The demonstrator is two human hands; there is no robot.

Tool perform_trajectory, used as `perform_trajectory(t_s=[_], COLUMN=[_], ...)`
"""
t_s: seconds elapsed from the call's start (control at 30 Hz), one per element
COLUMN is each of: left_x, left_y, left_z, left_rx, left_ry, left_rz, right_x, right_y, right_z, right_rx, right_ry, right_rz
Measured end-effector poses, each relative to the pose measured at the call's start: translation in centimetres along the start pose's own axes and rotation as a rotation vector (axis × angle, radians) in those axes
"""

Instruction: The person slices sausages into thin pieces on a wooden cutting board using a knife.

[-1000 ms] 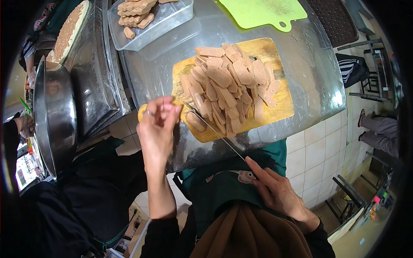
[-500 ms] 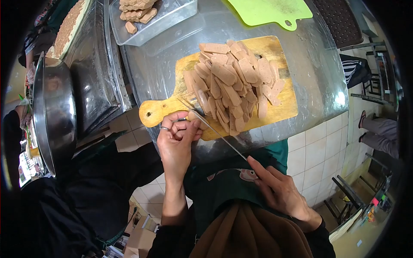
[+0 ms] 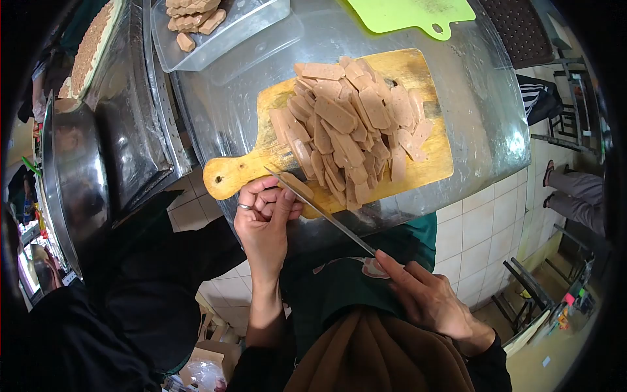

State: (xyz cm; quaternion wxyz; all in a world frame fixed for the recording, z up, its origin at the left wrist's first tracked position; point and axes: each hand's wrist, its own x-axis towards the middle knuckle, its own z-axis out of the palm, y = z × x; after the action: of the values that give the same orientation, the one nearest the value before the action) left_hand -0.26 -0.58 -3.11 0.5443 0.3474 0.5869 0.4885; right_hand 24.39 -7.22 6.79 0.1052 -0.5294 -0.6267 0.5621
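Your right hand is closed around the handle of a long knife, whose blade runs up and left to the near edge of the wooden cutting board. Your left hand sits at that same edge, just beside the board's handle, fingers curled down on a piece of sausage that the blade tip meets; how much of that piece is left under your fingers cannot be told. The two hands are well apart, joined only by the knife. Most of the work looks done: a thick pile of sausage slices already covers the middle of the board, fanned from its near-left side to its far corner. What seems left is the piece under your left hand, and the uncut pieces in the clear plastic tub at the far left of the steel table. A green cutting board lies at the table's far edge, and a large steel bowl stands off its left side.
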Motion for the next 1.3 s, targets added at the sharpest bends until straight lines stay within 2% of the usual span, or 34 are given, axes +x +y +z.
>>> perform_trajectory(t_s=[0.37, 0.47, 0.97, 1.1, 1.3], left_x=[0.0, 0.0, -0.1, 0.0, -0.1], left_y=[1.1, 1.3, 1.3, 1.3, 1.2], left_z=[0.4, 0.6, 1.0, 1.0, 1.1], left_rx=[0.070, 0.053, 0.054, 0.087, 0.106], left_ry=[0.021, 0.026, 0.064, 0.074, 0.094], left_rz=[-0.065, -0.081, -0.100, -0.102, -0.090], right_x=[1.0, 1.7, 3.3, 4.9, 3.6], right_y=[-0.7, -0.3, -0.1, 0.3, 0.9], right_z=[-1.3, -0.9, -0.2, 0.8, 1.1], right_rx=[-0.071, -0.062, -0.086, -0.092, -0.079], right_ry=[-0.229, -0.193, -0.159, -0.098, -0.070], right_rz=[0.144, 0.067, 0.080, 0.022, 0.034])
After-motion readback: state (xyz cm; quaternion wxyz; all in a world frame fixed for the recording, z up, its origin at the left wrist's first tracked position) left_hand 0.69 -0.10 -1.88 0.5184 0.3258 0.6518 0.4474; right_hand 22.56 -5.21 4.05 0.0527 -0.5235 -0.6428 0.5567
